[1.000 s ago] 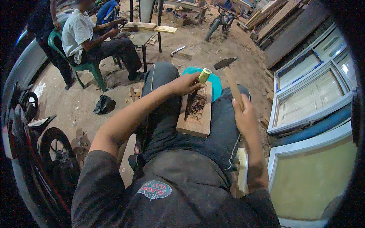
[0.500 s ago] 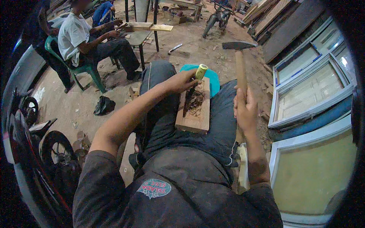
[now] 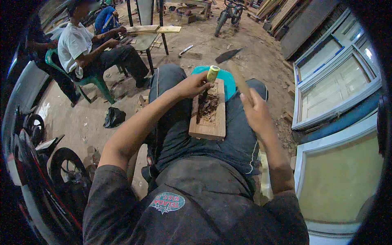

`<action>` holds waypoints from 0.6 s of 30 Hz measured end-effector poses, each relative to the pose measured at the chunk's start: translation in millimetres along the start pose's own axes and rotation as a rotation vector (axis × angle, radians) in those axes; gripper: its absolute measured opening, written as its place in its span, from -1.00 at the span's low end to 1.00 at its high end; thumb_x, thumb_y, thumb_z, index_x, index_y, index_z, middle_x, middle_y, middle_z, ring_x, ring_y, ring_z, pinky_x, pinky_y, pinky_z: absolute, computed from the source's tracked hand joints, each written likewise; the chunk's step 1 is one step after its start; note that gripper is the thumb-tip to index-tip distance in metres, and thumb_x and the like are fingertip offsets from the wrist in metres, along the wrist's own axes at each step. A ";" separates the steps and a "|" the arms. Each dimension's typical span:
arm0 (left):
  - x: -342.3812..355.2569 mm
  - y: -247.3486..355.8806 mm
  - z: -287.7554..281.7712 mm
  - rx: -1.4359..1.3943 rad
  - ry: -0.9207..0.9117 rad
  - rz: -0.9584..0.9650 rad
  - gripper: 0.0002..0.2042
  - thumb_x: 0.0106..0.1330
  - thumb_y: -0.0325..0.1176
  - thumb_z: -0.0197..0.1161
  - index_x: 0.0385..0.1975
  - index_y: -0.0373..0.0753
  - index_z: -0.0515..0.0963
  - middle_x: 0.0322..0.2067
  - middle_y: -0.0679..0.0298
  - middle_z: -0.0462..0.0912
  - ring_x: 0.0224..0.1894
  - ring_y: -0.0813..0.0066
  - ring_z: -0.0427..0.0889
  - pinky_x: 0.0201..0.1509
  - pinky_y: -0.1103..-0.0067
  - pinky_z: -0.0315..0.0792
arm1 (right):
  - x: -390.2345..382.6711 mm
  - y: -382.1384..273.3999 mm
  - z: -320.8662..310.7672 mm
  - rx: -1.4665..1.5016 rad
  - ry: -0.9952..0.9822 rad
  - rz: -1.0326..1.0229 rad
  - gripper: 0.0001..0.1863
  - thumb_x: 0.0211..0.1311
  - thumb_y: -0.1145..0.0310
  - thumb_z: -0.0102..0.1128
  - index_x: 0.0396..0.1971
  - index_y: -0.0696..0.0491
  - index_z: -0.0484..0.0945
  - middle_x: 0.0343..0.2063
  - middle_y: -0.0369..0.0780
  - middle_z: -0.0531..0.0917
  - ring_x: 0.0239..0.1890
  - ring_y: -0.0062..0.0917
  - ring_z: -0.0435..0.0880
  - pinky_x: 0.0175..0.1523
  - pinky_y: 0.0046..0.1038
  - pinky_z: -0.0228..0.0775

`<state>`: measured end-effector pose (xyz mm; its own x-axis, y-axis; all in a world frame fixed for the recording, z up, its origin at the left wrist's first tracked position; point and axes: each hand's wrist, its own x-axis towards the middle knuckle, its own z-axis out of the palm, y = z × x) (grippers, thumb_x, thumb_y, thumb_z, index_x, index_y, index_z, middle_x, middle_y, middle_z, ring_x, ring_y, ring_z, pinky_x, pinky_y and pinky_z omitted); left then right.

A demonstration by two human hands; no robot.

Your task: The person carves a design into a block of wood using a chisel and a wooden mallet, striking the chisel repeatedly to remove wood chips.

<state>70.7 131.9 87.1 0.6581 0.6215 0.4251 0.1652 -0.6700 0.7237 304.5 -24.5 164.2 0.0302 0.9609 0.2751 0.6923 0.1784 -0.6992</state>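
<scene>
A wooden block [image 3: 207,131] lies across my thighs, its hollowed middle full of wood shavings [image 3: 208,107]. Over its far end my left hand [image 3: 195,85] is closed round a chisel [image 3: 212,74] with a yellow-green handle; the blade is mostly hidden by the hand. My right hand [image 3: 255,109] grips the wooden shaft of a hammer [image 3: 239,77]. The hammer's dark metal head is raised a little beyond and to the right of the chisel's handle, apart from it. Beneath the block's far end shows a teal seat or board [image 3: 229,85].
At the left, a person in a white shirt [image 3: 77,43] sits on a green plastic chair [image 3: 87,83] by a small table with planks [image 3: 143,29]. A motorcycle [image 3: 49,175] stands near left. White-framed panels [image 3: 339,85] lean at right. A knife-like tool [image 3: 185,51] lies on the ground.
My right hand has swung the hammer leftward and its head has come down closer to the chisel. My left hand keeps its hold on the chisel; the view has shifted slightly.
</scene>
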 end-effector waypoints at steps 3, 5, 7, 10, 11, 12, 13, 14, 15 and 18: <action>-2.9 -11.4 -3.1 0.020 -0.032 -0.065 -0.62 0.43 -0.22 0.17 0.13 -0.26 0.34 -0.12 0.02 0.64 -0.08 0.19 0.64 -0.01 0.37 0.46 | 0.8 -16.7 -4.1 -0.146 -0.019 -0.053 -0.65 0.41 0.12 0.07 -0.32 0.16 0.45 -0.58 0.03 0.54 -0.53 -0.19 0.59 -0.38 -0.21 0.33; 0.3 -10.0 0.5 0.020 -0.027 -0.039 -0.62 0.43 -0.22 0.17 0.13 -0.26 0.34 -0.12 0.01 0.64 -0.08 0.18 0.64 -0.01 0.36 0.47 | -3.6 -18.3 -9.8 -0.034 0.054 -0.036 -0.66 0.41 0.13 0.08 -0.31 0.16 0.45 -0.58 0.03 0.55 -0.53 -0.11 0.58 -0.39 -0.21 0.32; 0.9 -9.3 3.1 0.014 -0.015 -0.014 -0.62 0.43 -0.22 0.17 0.13 -0.26 0.34 -0.12 0.01 0.65 -0.08 0.17 0.65 -0.01 0.35 0.47 | -7.2 -21.8 -12.2 0.057 0.125 -0.029 -0.67 0.41 0.15 0.08 -0.30 0.16 0.44 -0.56 0.05 0.57 -0.49 -0.03 0.59 -0.39 -0.19 0.33; 1.5 -7.9 4.5 -0.007 0.003 0.008 -0.62 0.43 -0.22 0.17 0.13 -0.27 0.35 -0.13 0.00 0.65 -0.08 0.16 0.65 -0.01 0.34 0.48 | -10.7 -26.0 -5.7 0.079 0.185 -0.052 -0.70 0.42 0.18 0.07 -0.26 0.17 0.44 -0.51 0.08 0.60 -0.39 0.06 0.62 -0.36 -0.14 0.36; 0.4 -6.6 3.9 -0.014 0.005 0.003 -0.62 0.43 -0.22 0.17 0.12 -0.27 0.36 -0.12 0.00 0.65 -0.08 0.16 0.65 -0.02 0.34 0.48 | -8.4 -22.6 0.2 0.034 0.169 -0.075 -0.71 0.42 0.20 0.07 -0.25 0.16 0.44 -0.49 0.09 0.61 -0.35 0.07 0.62 -0.34 -0.12 0.37; -1.1 -5.2 3.5 -0.022 0.006 -0.002 -0.63 0.43 -0.22 0.17 0.12 -0.27 0.36 -0.12 0.00 0.65 -0.08 0.16 0.65 -0.02 0.34 0.48 | -8.1 -20.4 3.3 -0.012 0.154 -0.098 -0.72 0.42 0.21 0.06 -0.24 0.16 0.44 -0.47 0.10 0.62 -0.32 0.09 0.62 -0.32 -0.10 0.38; -1.8 -2.4 1.3 0.031 0.011 -0.021 -0.63 0.43 -0.24 0.18 0.12 -0.27 0.36 -0.11 0.00 0.64 -0.07 0.17 0.64 -0.01 0.35 0.48 | -8.4 -21.6 0.3 -0.158 0.083 -0.143 -0.73 0.42 0.20 0.05 -0.25 0.15 0.44 -0.43 0.12 0.62 -0.24 0.12 0.62 -0.28 -0.05 0.38; -2.3 0.7 0.1 0.034 0.002 -0.018 -0.63 0.43 -0.24 0.18 0.12 -0.27 0.36 -0.11 0.01 0.64 -0.06 0.17 0.64 0.00 0.35 0.48 | -7.7 -20.8 -0.8 -0.143 0.072 -0.105 -0.72 0.42 0.19 0.05 -0.25 0.14 0.44 -0.43 0.13 0.62 -0.25 0.12 0.61 -0.28 -0.05 0.38; -2.8 3.9 -1.0 0.037 -0.006 -0.016 -0.64 0.43 -0.24 0.18 0.12 -0.27 0.37 -0.11 0.01 0.64 -0.06 0.17 0.64 0.01 0.36 0.47 | -6.5 -19.0 -1.2 -0.128 0.061 -0.068 -0.72 0.42 0.18 0.05 -0.26 0.14 0.44 -0.44 0.13 0.61 -0.26 0.13 0.61 -0.28 -0.05 0.38; 0.5 4.3 -1.3 0.029 -0.017 -0.028 -0.64 0.43 -0.24 0.18 0.10 -0.27 0.37 -0.10 0.01 0.63 -0.05 0.18 0.63 0.02 0.37 0.47 | -2.6 -15.4 -7.5 -0.081 0.102 -0.057 -0.67 0.42 0.13 0.05 -0.28 0.15 0.43 -0.46 0.14 0.59 -0.30 0.15 0.59 -0.30 -0.07 0.36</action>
<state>70.8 129.9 91.2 0.6651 0.6335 0.3955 0.2052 -0.6642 0.7188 299.2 -31.3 179.3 0.0596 0.9223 0.3818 0.7508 0.2106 -0.6261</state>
